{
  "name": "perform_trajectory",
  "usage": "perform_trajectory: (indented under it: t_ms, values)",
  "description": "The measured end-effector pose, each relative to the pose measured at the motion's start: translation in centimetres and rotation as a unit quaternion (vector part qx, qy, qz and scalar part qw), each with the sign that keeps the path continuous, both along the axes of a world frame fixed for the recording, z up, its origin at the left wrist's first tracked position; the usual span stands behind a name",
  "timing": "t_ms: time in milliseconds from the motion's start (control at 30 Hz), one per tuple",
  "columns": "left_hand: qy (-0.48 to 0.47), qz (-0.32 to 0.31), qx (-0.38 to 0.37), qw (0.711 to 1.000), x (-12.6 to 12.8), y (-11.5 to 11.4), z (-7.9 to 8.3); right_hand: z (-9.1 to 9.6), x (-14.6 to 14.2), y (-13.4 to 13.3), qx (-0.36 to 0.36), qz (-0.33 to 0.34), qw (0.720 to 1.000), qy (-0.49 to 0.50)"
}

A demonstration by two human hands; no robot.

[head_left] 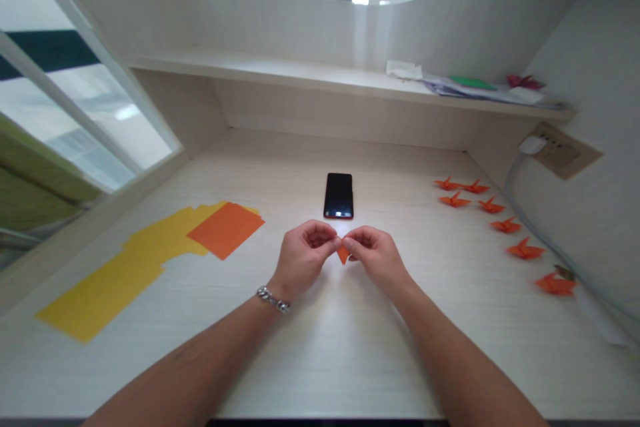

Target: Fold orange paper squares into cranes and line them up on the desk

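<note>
Between my two hands is a small piece of folded orange paper (343,253), its pointed end hanging downward. My left hand (306,255), with a silver chain bracelet (273,299) at the wrist, pinches the paper's left side between thumb and fingers. On the other side my right hand (376,252) pinches it the same way. The fingertips of both hands nearly meet and cover the upper part of the paper. Just beyond them a black phone (339,195) lies flat on the white desk (320,373).
Orange paper squares (226,230) lie over spread yellow paper (110,290) on the left. Several folded orange paper cranes (525,250) line the right side, near a grey cable (535,227) plugged into a wall socket (565,150). A shelf (300,77) holding papers (480,90) crosses the back.
</note>
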State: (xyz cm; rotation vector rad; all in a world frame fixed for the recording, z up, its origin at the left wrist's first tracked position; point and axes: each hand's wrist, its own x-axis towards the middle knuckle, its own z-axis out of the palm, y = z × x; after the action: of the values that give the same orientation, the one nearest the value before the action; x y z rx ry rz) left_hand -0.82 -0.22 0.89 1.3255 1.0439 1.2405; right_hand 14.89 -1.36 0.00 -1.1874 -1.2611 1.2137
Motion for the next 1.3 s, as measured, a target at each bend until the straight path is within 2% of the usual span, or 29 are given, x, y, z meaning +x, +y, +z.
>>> perform_trajectory:
  t_ms: [100, 167, 367, 433, 533, 633, 767, 833, 1033, 1167, 1300]
  values:
    - [-0.031, 0.005, -0.013, 0.999, -0.1, 0.2, -0.3, -0.3, 0.0, 0.2, -0.016, 0.019, 1.000, 0.002]
    - [-0.037, -0.009, -0.021, 0.999, -0.1, 0.3, -0.5, -0.3, 0.2, 0.2, 0.001, 0.005, 0.999, -0.033]
    - [0.028, -0.069, -0.018, 0.997, -0.1, 0.3, -0.6, 0.4, 0.4, -0.4, 0.075, -0.007, 0.989, -0.126]
    - [0.037, -0.059, -0.011, 0.997, -0.1, 0.3, -0.5, 0.6, 0.2, -0.5, 0.075, 0.002, 0.992, -0.106]
    - [0.026, -0.029, -0.014, 0.999, -0.2, 0.4, -0.3, 0.7, 0.2, -0.4, 0.039, 0.027, 0.998, -0.052]
    - [-0.004, -0.047, -0.035, 0.998, -0.2, 0.4, -0.1, 0.8, 0.6, -0.2, 0.026, 0.013, 0.998, -0.057]
    - [-0.022, -0.089, -0.068, 0.993, -0.1, 0.4, -0.1, 1.2, 1.6, -0.1, 0.092, -0.018, 0.985, -0.142]
    - [-0.022, -0.100, -0.079, 0.992, -0.2, 0.4, -0.1, 1.2, 1.8, -0.1, 0.120, -0.025, 0.981, -0.154]
    - [-0.066, -0.131, -0.092, 0.985, -0.3, 0.5, -0.3, 0.3, 0.8, 0.3, 0.061, -0.075, 0.995, 0.039]
    - [-0.093, -0.120, -0.083, 0.985, -0.2, 0.6, -0.7, 0.2, 0.3, 0.3, 0.040, -0.050, 0.998, 0.026]
    - [-0.086, -0.096, -0.078, 0.989, -0.3, 0.8, -1.1, 0.4, 0.2, 0.1, 0.050, -0.018, 0.998, 0.038]
